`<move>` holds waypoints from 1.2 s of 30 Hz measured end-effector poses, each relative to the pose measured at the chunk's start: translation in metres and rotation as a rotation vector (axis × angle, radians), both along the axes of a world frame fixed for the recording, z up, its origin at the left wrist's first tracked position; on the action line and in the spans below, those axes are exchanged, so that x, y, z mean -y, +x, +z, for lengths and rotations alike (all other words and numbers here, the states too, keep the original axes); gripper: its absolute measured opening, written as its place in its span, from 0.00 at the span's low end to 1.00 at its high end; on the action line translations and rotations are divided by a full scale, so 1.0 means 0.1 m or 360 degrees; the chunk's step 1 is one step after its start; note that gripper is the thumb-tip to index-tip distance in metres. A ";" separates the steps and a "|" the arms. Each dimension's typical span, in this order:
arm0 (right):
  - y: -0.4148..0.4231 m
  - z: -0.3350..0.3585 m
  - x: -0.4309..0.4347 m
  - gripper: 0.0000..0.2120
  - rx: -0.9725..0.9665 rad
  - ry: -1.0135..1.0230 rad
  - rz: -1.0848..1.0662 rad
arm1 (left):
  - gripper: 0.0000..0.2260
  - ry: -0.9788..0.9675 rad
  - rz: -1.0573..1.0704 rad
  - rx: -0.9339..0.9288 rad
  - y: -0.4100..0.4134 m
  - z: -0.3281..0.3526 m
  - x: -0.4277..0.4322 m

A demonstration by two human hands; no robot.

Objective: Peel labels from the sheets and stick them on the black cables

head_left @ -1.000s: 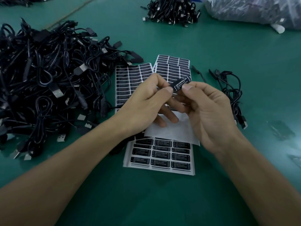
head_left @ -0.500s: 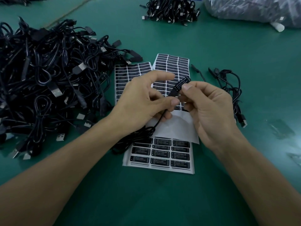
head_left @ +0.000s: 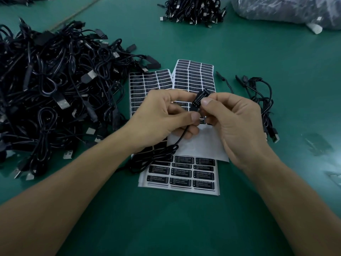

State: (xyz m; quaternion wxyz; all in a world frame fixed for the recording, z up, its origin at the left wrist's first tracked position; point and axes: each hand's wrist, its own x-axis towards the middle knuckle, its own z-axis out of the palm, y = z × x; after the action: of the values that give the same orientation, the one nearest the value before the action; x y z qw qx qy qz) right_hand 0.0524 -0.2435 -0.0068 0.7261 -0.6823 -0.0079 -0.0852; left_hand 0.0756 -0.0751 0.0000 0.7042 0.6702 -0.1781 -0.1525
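Both hands hold one black cable above the label sheets. My left hand (head_left: 162,115) pinches the cable's small controller block (head_left: 200,99) at its lower end. My right hand (head_left: 234,122) pinches the block from the right, thumb on the black "LED CONTROLLER" label that lies on its face. The cable's cord (head_left: 156,156) hangs down from my left hand and coils on the nearest label sheet (head_left: 180,174). Two more label sheets (head_left: 193,74) lie behind my hands.
A large heap of black cables (head_left: 51,93) fills the left of the green table. A few cables (head_left: 262,100) lie to the right of my right hand. Another cable pile (head_left: 193,10) and a plastic bag (head_left: 287,10) sit at the far edge.
The controller block has turned more upright between my fingers. My left hand slid down to its lower end and my right thumb now presses on the label.
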 end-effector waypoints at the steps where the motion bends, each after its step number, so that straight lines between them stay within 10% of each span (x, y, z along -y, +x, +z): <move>1: 0.00 0.00 0.00 0.07 0.0008 -0.0006 0.0003 | 0.13 -0.0013 -0.0002 -0.0005 0.00 0.00 0.00; 36: 0.00 0.01 0.03 0.05 0.0138 -0.0244 0.0037 | 0.10 -0.0043 -0.0060 -0.0015 0.01 0.03 -0.04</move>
State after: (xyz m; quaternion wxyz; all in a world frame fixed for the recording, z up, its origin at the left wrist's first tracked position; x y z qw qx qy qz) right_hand 0.0524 -0.2467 -0.0060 0.6716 -0.7314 -0.0537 -0.1053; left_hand 0.0765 -0.0711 0.0028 0.7110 0.6564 -0.1896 -0.1664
